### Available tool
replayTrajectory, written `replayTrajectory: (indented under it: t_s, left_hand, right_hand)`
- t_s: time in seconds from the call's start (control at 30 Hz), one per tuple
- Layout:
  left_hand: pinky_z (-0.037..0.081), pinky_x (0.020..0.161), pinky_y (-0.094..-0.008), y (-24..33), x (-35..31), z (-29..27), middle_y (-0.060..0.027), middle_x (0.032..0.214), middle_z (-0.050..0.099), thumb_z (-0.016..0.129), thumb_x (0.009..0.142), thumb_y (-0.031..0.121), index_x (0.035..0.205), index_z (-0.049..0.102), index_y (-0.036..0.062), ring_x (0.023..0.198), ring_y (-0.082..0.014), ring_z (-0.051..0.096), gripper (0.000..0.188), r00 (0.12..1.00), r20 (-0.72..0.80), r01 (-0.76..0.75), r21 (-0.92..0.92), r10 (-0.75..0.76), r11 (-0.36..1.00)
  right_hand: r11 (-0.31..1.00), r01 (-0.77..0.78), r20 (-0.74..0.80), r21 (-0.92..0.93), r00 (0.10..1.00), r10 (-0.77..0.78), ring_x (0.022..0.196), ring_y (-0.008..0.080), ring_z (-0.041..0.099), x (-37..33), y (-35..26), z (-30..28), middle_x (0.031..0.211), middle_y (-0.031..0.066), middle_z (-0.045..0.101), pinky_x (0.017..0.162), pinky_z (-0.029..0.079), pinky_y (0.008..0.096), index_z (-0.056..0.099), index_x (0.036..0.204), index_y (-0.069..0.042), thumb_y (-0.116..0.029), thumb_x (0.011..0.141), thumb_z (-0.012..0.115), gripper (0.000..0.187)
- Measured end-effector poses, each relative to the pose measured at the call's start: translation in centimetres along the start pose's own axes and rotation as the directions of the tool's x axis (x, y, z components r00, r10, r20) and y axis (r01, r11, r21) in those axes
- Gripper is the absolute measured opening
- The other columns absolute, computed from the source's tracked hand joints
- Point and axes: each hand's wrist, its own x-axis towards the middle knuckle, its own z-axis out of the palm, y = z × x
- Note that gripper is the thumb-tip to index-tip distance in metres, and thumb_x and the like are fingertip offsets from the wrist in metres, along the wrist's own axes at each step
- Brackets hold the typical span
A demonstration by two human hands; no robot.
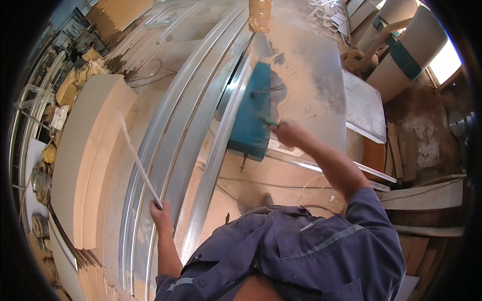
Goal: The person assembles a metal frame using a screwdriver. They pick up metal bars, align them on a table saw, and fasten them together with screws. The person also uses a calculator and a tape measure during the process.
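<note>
My left hand (161, 214) is closed round the near end of a long, thin, pale strip (134, 150). The strip slants away to the far left, above the grey metal sliding table (173, 125). Closed fingers of my right hand (289, 133) hold a small dark-green thing (268, 122), smeared by motion, so I cannot tell its kind. That hand is over the right edge of a teal machine housing (251, 113). A dark lever-like piece with a rod (266, 91) lies on the housing's far part.
Sawdust covers the grey machine table (316, 95) beyond my right hand. A stack of boards (90, 165) stands at left. At far right are a dust-collector bag (409, 45) and its hose (376, 47). A wrapped post (260, 15) rises at the far end.
</note>
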Motion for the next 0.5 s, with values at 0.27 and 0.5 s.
replayTrajectory:
  t_s: [0.27, 0.5]
  left_hand:
    - [0.040, 0.060, -0.0259, 3.9, -3.4, 4.0, -0.0001, 0.073, 0.050, 0.068, 0.081, 0.007, 0.086, 0.050, 0.0059, 0.064, -0.0092, 0.048, 0.018, 0.983, 0.165, 0.097, -0.109, -0.078, 0.989]
    - [0.039, 0.057, -0.0243, 4.2, -4.3, 4.8, 0.0008, 0.072, 0.050, 0.067, 0.081, 0.006, 0.084, 0.051, 0.0055, 0.062, -0.0083, 0.047, 0.016, 0.968, 0.239, 0.096, -0.077, -0.075, 0.992]
  right_hand:
    - [0.988, -0.092, -0.209, -0.124, 0.976, 0.065, 0.082, 0.0387, 0.065, 1.4, -0.7, -6.7, 0.087, 0.0203, 0.068, 0.071, 0.052, 0.0484, 0.069, 0.096, 0.000, -0.043, 0.104, 0.034, 0.056]
    - [0.965, -0.224, -0.151, 0.133, 0.958, 0.243, 0.101, 0.0440, 0.061, -2.5, -1.5, -4.2, 0.103, 0.0260, 0.066, 0.088, 0.048, 0.0506, 0.067, 0.101, 0.003, -0.047, 0.102, 0.039, 0.057]
